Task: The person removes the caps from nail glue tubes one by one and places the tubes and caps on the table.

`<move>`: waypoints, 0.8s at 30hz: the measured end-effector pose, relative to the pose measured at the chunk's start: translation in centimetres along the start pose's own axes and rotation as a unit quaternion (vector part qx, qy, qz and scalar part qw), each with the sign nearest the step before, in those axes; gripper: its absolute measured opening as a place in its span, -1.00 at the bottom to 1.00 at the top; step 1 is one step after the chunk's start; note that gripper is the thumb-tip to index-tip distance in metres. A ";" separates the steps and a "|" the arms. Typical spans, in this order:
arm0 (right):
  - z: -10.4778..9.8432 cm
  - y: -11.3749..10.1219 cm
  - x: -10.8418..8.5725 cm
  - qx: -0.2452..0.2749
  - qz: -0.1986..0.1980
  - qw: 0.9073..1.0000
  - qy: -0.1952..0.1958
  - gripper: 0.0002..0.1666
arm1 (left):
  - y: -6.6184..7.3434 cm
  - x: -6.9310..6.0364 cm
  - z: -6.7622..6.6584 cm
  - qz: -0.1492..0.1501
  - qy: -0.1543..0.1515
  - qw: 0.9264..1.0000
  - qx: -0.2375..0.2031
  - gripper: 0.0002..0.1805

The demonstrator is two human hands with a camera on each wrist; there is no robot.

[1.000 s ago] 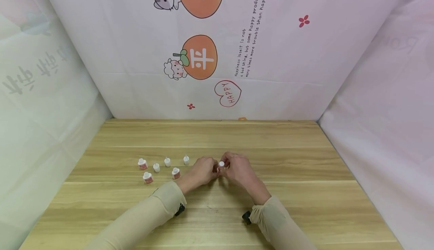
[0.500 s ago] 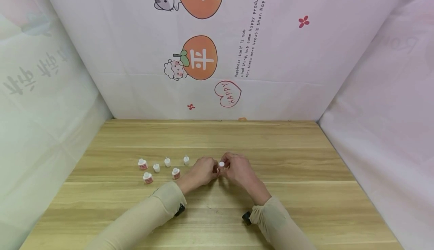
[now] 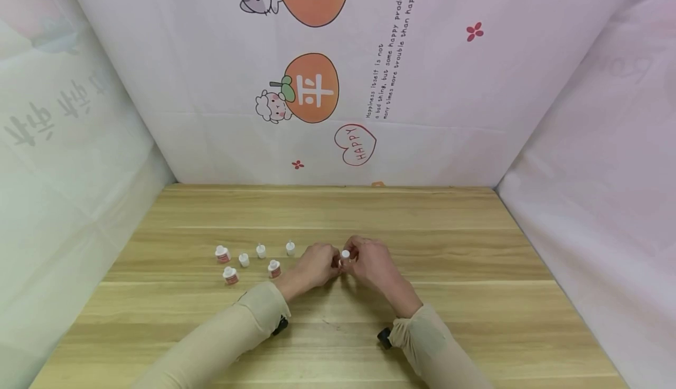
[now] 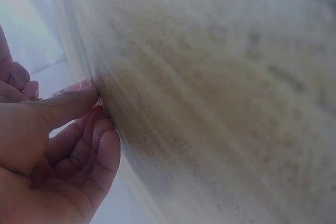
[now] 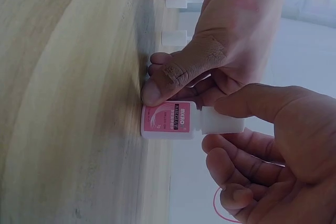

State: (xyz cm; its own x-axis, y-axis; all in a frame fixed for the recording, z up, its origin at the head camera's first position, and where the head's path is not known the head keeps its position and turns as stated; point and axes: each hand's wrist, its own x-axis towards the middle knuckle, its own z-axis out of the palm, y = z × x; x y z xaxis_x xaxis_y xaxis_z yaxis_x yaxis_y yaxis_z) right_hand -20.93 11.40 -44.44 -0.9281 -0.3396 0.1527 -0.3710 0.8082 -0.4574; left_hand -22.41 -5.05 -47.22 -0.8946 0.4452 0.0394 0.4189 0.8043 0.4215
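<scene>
In the right wrist view a small nail glue bottle (image 5: 167, 120) with a pink label stands upright on the table. My left hand (image 3: 318, 264) pinches its lower body between thumb and fingers. My right hand (image 3: 368, 263) pinches the white cap (image 5: 223, 120) at the bottle's neck. A narrow gap shows between cap and bottle shoulder. From the head view, only the white cap top and a bit of the bottle show between the hands. The left wrist view catches a sliver of pink label (image 4: 79, 85) behind the left thumb; the rest is hidden.
Left of my hands stand three more glue bottles (image 3: 274, 269) with pink labels, their white necks up. Near them are three white brush caps (image 3: 261, 251), brush ends upward. The wooden table (image 3: 327, 342) meets a printed white cloth wall (image 3: 433, 142) at the back.
</scene>
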 end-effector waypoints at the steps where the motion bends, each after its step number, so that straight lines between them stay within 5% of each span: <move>1: 0.0 0.0 0.0 0.001 0.000 1.000 0.000 -0.79 | 0.0 0.0 0.0 0.000 0.000 1.000 -0.002 -0.85; 24: -0.2 -0.2 0.0 0.007 0.015 1.000 -0.001 -0.79 | 0.0 0.1 0.0 0.001 -0.007 1.000 -0.005 -0.88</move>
State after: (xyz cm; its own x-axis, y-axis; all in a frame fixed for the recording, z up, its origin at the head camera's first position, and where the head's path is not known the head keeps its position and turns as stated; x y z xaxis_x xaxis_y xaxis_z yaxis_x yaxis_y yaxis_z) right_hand -20.84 11.39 -44.20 -0.9385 -0.3165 0.1381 -0.3432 0.8106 -0.4746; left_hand -22.47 -5.02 -47.23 -0.8919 0.4514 0.0276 0.4182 0.7998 0.4307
